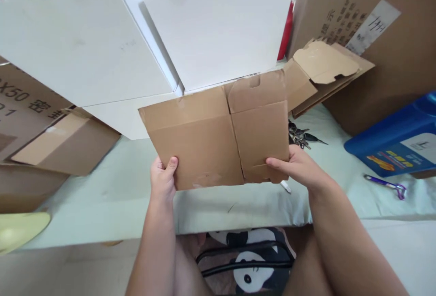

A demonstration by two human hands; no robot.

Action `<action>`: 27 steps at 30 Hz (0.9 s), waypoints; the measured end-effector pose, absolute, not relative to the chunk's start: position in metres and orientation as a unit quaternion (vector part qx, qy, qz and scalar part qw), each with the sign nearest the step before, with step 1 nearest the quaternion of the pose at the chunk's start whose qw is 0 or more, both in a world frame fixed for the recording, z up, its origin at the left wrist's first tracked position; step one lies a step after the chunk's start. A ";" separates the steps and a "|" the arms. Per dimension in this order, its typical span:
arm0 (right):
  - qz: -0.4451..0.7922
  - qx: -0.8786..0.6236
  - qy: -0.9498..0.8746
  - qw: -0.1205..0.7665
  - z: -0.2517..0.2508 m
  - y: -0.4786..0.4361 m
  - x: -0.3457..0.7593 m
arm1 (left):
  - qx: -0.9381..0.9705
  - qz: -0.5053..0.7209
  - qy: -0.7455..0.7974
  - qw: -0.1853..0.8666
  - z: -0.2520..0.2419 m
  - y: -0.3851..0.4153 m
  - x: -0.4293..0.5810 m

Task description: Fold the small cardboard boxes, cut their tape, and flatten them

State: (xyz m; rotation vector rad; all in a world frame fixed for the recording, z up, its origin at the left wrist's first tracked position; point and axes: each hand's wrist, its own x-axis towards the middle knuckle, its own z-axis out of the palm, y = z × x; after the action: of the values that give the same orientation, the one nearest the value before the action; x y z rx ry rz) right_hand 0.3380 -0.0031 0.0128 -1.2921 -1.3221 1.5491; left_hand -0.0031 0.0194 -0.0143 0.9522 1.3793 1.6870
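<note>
A flattened brown cardboard box (218, 132) is held up in front of me over the pale green table (112, 196). My left hand (163, 180) grips its lower left edge, thumb on the front face. My right hand (298, 166) grips its lower right corner, thumb pressed across the cardboard. The box has a vertical crease down its middle and a notched flap at the top right.
Large white boards (102, 37) lean behind the box. Brown cartons stand at the left (51, 146) and right (374, 37), with a folded cardboard piece (323, 73). A blue container (398, 137), keys (301, 137) and a purple tool (386, 185) lie at the right. A panda-print bag (252, 264) sits below.
</note>
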 end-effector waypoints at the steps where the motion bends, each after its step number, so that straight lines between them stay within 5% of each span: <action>1: 0.601 -0.496 -0.522 0.348 0.016 -0.003 0.337 | 0.383 0.649 0.548 0.362 -0.017 0.022 -0.004; 7: 0.475 -0.457 -0.619 0.427 0.033 -0.007 0.342 | 0.419 0.610 0.582 0.336 -0.032 0.031 0.003; 16: 0.103 -0.533 -0.338 0.769 0.023 -0.001 0.363 | 0.457 0.585 0.589 0.320 -0.045 0.029 0.034; 19: 0.035 -0.570 -0.342 0.746 0.022 0.004 0.368 | 0.503 0.562 0.571 0.324 -0.047 0.024 0.060; 27: 0.088 -0.697 -0.366 0.611 -0.009 0.026 0.367 | 0.705 0.438 0.426 0.359 -0.018 0.018 0.162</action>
State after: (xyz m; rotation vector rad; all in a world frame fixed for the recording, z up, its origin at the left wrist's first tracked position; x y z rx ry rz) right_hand 0.3672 0.0258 -0.0086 -1.6081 -0.8439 0.2034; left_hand 0.1624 0.0180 -0.0185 1.8188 1.0997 1.1309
